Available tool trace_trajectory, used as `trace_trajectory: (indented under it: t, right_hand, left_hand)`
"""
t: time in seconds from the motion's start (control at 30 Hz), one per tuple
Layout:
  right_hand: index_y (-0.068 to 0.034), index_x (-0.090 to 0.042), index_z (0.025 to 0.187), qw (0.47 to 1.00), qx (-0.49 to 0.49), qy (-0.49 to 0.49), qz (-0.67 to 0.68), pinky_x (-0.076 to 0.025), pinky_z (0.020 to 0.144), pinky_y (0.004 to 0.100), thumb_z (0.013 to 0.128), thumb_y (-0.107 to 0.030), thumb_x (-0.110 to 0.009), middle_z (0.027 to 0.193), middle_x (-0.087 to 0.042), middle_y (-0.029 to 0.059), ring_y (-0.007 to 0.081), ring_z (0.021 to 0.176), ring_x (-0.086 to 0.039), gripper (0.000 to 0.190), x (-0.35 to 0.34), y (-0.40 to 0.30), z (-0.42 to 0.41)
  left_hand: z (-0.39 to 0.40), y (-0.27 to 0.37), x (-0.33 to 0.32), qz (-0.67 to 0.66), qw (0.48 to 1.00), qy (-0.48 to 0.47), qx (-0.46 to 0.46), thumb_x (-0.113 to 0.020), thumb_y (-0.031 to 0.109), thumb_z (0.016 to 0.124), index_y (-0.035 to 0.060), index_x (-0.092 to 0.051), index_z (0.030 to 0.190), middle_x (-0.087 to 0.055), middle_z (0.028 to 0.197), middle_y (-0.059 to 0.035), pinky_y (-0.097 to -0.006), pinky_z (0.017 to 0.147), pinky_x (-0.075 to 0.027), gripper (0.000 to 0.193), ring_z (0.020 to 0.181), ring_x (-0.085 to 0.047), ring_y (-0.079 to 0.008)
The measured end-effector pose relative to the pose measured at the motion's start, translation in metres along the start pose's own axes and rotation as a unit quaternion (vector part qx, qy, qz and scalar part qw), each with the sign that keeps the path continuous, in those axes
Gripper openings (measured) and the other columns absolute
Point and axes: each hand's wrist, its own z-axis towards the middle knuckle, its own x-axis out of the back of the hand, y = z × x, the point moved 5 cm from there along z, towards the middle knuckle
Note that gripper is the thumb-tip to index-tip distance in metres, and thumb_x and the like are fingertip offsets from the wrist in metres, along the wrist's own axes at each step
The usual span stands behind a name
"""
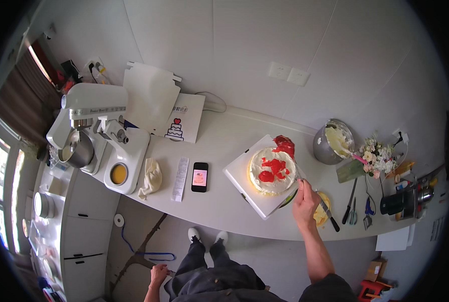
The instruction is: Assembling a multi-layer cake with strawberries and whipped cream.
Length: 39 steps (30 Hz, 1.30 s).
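A round cake (252, 177) with white cream and patches of red filling on top stands on a square white board (239, 190). A dark green-edged round base (289, 200) shows below the board. At the cake's back right edge rests a glossy red mass (285, 145), perhaps in a clear bag. My right hand (305, 200) pinches a thin greyish item at the cake's right side, mostly hidden by the fingers. Just beside that hand, a black-handled knife (333, 222) lies over a yellow sponge piece (323, 219). My left hand (159, 274) hangs low beside my hip, fingers curled.
A metal bowl of cream (332, 141), flowers (377, 156), a long black-handled tool (351, 202) and scissors (353, 213) lie to the right. Leftward are a phone (199, 187), a paper slip (180, 179), a cloth (151, 177) and white stand mixers (96, 98). Cardboard (153, 98) leans on the wall.
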Motion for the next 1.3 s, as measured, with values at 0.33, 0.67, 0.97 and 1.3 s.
trace_trajectory:
  t: [0.33, 0.67, 0.97, 1.3]
  right_hand:
    - [-0.002, -0.068, 0.106, 0.995, -0.086, -0.051, -0.004, -0.054, 0.058, 0.0425, 0.1, -0.009, -0.06, 0.078, -0.07, 0.0198, 0.0369, 0.067, -0.07, 0.012, -0.018, 0.023, -0.035]
    - [-0.007, -0.066, 0.091, 0.66, -0.524, -0.026, 0.537, -0.022, 0.043, 0.0236, 0.103, -0.021, -0.057, 0.054, -0.032, -0.009, 0.0063, 0.042, -0.027, 0.021, -0.035, 0.022, -0.05]
    - [-0.007, -0.061, 0.123, 0.475, -0.432, -0.087, 0.762, -0.018, 0.037, 0.0208, 0.109, -0.016, -0.036, 0.06, -0.024, -0.01, 0.0011, 0.043, -0.021, 0.03, -0.053, -0.054, -0.109]
    - [-0.014, -0.048, 0.083, 0.446, -0.428, -0.451, 0.644, -0.019, 0.041, 0.0261, 0.107, -0.024, -0.044, 0.056, -0.023, -0.0052, 0.0089, 0.045, -0.018, 0.027, -0.052, -0.361, -0.253]
  left_hand:
    - [-0.025, -0.027, -0.006, -0.048, 0.999, 0.008, 0.025, -0.059, 0.012, 0.089, -0.0046, -0.072, 0.113, -0.077, 0.084, -0.0139, -0.0307, 0.069, -0.061, 0.032, 0.074, -0.076, -0.0196]
    - [-0.043, -0.05, -0.018, -0.152, 0.987, 0.048, -0.019, -0.058, 0.009, 0.092, -0.0058, -0.07, 0.113, -0.076, 0.085, -0.0169, -0.0324, 0.069, -0.061, 0.029, 0.075, -0.076, -0.0213]
    - [-0.109, -0.254, -0.126, -0.258, 0.958, 0.114, 0.051, -0.057, 0.017, 0.087, 0.0001, -0.073, 0.116, -0.078, 0.088, -0.0144, -0.033, 0.083, -0.06, 0.037, 0.08, -0.077, -0.0203]
    - [-0.313, -0.444, -0.275, -0.335, 0.865, 0.245, 0.282, -0.063, 0.012, 0.077, 0.0003, -0.072, 0.073, -0.069, 0.069, -0.0184, -0.043, 0.049, -0.053, 0.015, 0.054, -0.065, -0.0281]
